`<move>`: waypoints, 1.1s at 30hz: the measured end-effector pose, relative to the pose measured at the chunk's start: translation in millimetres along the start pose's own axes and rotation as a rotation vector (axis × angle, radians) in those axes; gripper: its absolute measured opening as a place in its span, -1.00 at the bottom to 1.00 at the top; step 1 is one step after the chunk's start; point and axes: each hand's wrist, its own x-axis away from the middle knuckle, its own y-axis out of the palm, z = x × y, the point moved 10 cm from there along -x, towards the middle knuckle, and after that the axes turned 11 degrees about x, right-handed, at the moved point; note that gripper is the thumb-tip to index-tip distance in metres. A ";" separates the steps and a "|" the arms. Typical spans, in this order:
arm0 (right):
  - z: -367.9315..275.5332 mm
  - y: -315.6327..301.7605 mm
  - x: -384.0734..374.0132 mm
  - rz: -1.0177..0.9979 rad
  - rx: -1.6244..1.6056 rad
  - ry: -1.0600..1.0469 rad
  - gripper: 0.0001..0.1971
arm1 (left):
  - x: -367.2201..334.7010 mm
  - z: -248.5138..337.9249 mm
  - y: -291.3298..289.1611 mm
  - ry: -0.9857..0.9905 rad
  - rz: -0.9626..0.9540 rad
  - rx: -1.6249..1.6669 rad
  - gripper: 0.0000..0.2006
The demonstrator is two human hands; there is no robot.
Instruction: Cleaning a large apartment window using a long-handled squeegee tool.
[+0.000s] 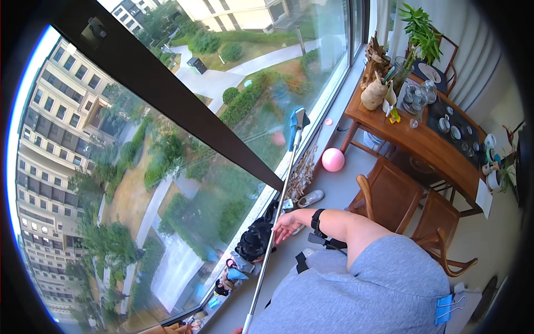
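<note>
A long-handled window mop (pixel 281 209) with a silver pole and a blue cloth head slants across the view. Its blue head (pixel 293 125) rests against the lower part of the large window (pixel 267 106). My right hand (pixel 286 225) reaches in from the right, its fingers closed about the middle of the pole. Down at the bottom edge, only a sliver of my left hand (pixel 238 330) shows, at the pole's white lower end; its fingers are mostly cut off by the picture edge.
A dark window frame bar (pixel 189 111) crosses the glass. Along the sill lie a black bag-like bundle (pixel 255 240), dried flowers (pixel 303 172) and small items. A pink ball (pixel 333 160) and shoes (pixel 310 199) are on the floor. Rightward stand a wooden table (pixel 406 131) and chairs (pixel 386 195).
</note>
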 end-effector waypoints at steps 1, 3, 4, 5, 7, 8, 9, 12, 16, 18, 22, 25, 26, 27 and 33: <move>2.6 1.1 1.5 -0.003 0.000 0.008 -0.63 | 2.6 -5.9 4.0 -0.006 -0.008 0.006 -0.55; 8.3 -1.2 6.1 -0.002 -0.005 0.051 -0.60 | 11.1 -14.9 11.0 -0.024 -0.014 0.013 -0.54; 6.8 -4.1 7.7 0.005 0.003 0.050 -0.57 | 17.3 -20.0 13.4 -0.056 -0.006 0.001 -0.55; 7.5 -12.0 6.9 0.039 -0.008 0.062 -0.57 | 16.5 -10.6 15.9 -0.084 -0.001 -0.006 -0.56; 13.1 -44.1 8.6 0.178 -0.043 0.020 -0.58 | -14.0 71.9 8.8 -0.118 -0.009 -0.031 -0.57; 16.9 -62.0 12.4 0.237 -0.059 0.015 -0.58 | -23.0 119.4 4.5 -0.133 -0.014 -0.044 -0.58; 14.8 -72.3 19.0 0.280 -0.068 0.015 -0.58 | -30.3 153.5 1.5 -0.164 -0.008 -0.058 -0.58; -0.1 -108.7 47.1 0.433 -0.111 -0.073 -0.60 | -42.1 253.4 -7.9 -0.246 0.003 -0.098 -0.58; -21.9 -154.8 82.2 0.573 -0.177 -0.111 -0.63 | -69.6 325.4 -2.2 -0.289 0.001 -0.141 -0.57; -26.2 -187.2 105.1 0.646 -0.226 -0.160 -0.62 | -101.0 363.2 11.2 -0.230 -0.062 -0.167 -0.56; -41.8 -241.7 133.9 0.768 -0.375 -0.330 -0.71 | -156.5 424.2 32.4 -0.126 -0.093 -0.249 -0.53; -50.8 -278.7 153.9 0.786 -0.549 -0.473 -0.76 | -184.0 486.9 51.1 -0.071 -0.116 -0.242 -0.54; -54.6 -288.4 160.5 0.808 -0.605 -0.494 -0.74 | -190.2 502.6 58.7 -0.048 -0.139 -0.216 -0.55; -56.2 -298.0 169.4 0.833 -0.667 -0.515 -0.72 | -196.7 513.2 63.7 -0.053 -0.135 -0.220 -0.55; -65.7 -342.0 187.9 0.819 -0.783 -0.644 -0.63 | -218.9 557.9 79.4 0.023 -0.194 -0.207 -0.61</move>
